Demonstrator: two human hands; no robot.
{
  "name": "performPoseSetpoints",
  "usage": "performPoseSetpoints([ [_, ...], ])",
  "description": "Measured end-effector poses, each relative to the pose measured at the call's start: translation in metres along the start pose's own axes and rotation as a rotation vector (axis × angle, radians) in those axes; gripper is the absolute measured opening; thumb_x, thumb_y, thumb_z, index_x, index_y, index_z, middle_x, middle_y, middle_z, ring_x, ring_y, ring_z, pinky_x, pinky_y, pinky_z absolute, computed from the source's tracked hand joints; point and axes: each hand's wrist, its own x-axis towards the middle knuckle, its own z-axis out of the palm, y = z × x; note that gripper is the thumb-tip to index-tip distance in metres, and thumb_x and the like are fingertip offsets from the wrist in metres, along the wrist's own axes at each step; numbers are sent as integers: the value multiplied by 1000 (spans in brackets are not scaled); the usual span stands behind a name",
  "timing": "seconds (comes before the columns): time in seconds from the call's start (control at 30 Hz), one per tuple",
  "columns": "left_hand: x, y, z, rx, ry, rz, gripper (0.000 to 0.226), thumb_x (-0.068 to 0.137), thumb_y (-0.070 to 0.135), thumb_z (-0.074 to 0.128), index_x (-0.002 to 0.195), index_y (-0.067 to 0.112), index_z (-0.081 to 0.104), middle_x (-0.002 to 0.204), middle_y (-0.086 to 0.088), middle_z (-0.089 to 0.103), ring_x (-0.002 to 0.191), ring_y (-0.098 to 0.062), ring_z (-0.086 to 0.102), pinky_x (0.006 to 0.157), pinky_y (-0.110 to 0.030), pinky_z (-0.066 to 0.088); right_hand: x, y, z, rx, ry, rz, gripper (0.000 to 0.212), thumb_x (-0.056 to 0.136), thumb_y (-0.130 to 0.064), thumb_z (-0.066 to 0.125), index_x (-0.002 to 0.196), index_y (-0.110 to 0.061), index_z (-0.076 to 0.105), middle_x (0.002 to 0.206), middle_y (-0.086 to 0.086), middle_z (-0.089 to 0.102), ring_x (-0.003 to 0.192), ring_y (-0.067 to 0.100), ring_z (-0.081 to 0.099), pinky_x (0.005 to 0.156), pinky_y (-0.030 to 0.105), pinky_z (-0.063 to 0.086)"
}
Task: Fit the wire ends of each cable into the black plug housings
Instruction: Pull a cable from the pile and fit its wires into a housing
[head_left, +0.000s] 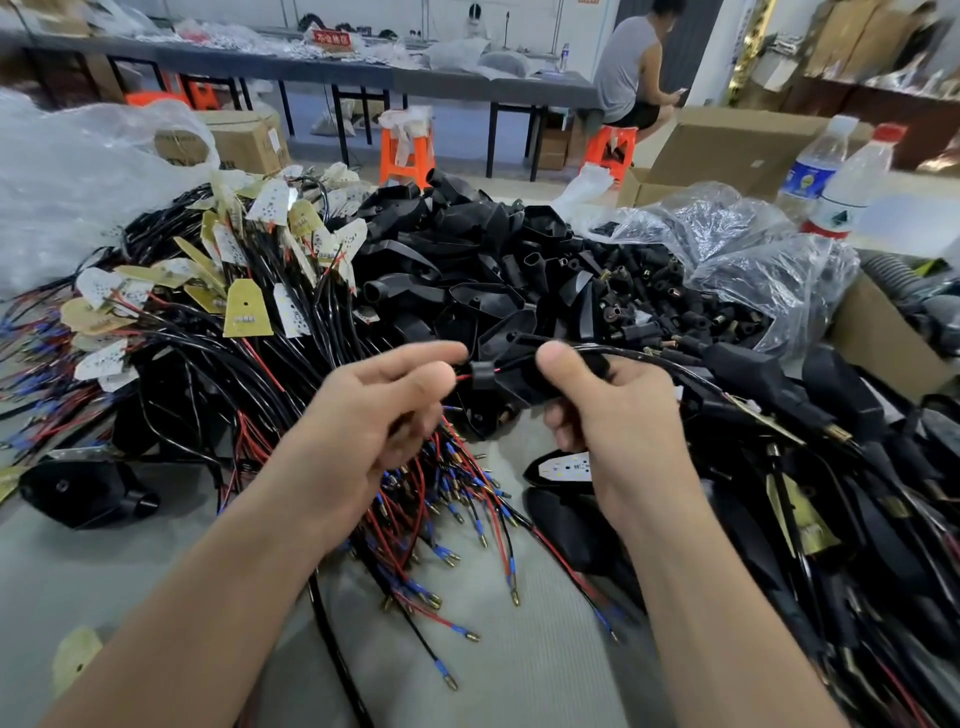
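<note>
My right hand (608, 410) grips a black plug housing (511, 379) in mid-air, thumb on top, with a black cable (639, 356) running off to the right. My left hand (384, 410) pinches thin red and black wire ends (464, 375) right at the housing's round neck. Below the hands lies a bundle of red and black wires with blue sleeves and brass tips (457, 519). A heap of empty black housings (467, 260) rises behind. Cables with white and yellow LED boards (244, 280) are piled at the left.
A clear bag of small black connectors (727, 270) sits at the right, next to two water bottles (847, 176) and cardboard boxes (727, 150). Finished black assemblies (831, 467) crowd the right side. One loose housing (85, 491) lies at the left. A person sits on an orange stool (610, 148) behind.
</note>
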Motion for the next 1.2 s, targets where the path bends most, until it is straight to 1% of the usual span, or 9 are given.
performPoseSetpoints([
  [0.17,7,5,-20,-95,186,67,21,83,11,68,90,21,85,53,5,43,44,-5,31,41,-15,22,6,-5,-15,430,34,167,38,99,-20,65,62,-15,74,59,3,61,46,12,47,44,19,39],
  [0.27,8,4,-21,-75,136,29,22,79,18,68,92,22,85,54,4,43,44,-6,30,41,-15,24,4,-1,-11,329,-14,154,22,101,-12,61,85,-15,76,79,9,73,63,16,61,59,23,51],
  [0.33,8,0,-17,-80,102,10,23,84,16,65,94,22,85,55,4,44,43,-6,29,40,-16,24,3,3,-4,129,-27,86,16,100,-9,60,100,-17,74,90,0,76,77,13,65,74,27,54],
  [0.43,9,-3,-12,-134,43,-11,25,83,20,63,96,22,85,56,5,44,43,-6,30,40,-16,26,-1,6,5,42,-186,24,28,100,-3,57,111,-24,72,99,-17,77,91,1,69,87,24,52],
  [0.53,9,-1,-11,-174,54,6,24,82,23,64,94,23,85,57,5,46,43,-7,34,41,-16,31,-7,5,8,97,-351,57,36,97,5,55,114,-21,73,104,-1,78,89,16,73,76,27,60],
  [0.63,10,-3,-12,-42,174,94,27,96,8,62,89,22,84,56,3,49,45,-7,35,42,-16,29,-5,4,6,185,-214,35,35,88,17,60,105,-10,74,80,8,73,63,18,65,57,23,55],
  [0.87,8,-8,-8,249,225,253,20,88,2,74,79,18,82,49,0,49,46,-11,38,44,-17,33,6,0,2,409,84,-42,14,94,5,65,100,-6,71,64,1,65,51,10,57,49,19,48],
  [0.97,8,-2,-19,180,257,239,11,74,12,70,72,15,80,44,2,40,42,-11,28,42,-19,27,10,-6,-9,500,168,-48,16,96,-3,65,83,-13,67,61,-3,61,49,9,53,46,18,43],
  [1.2,7,4,-23,-9,475,357,19,75,10,66,73,21,81,42,5,36,41,-12,26,44,-21,23,11,-5,-20,635,186,50,12,99,-9,62,89,-12,68,66,-1,61,57,14,56,54,22,47],
])
